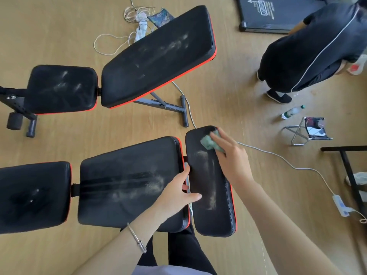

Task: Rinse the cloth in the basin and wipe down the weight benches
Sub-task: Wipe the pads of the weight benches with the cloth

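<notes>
Two black weight benches with red trim stand on the wooden floor, both streaked with pale dust. The near bench (127,185) has three pads; its right end pad (210,195) runs away from me. My right hand (230,155) presses a crumpled green cloth (210,142) onto the far end of that pad. My left hand (178,193) lies flat across the gap between the middle pad and the end pad, fingers spread, holding nothing. The far bench (156,56) has its backrest tilted up. No basin is in view.
Another person in dark clothes (313,52) bends over at the upper right. A water bottle (292,112), a small folding stool (309,131), a white cable with a power strip (340,205), tangled cords (137,18) and a black frame (349,175) lie on the floor.
</notes>
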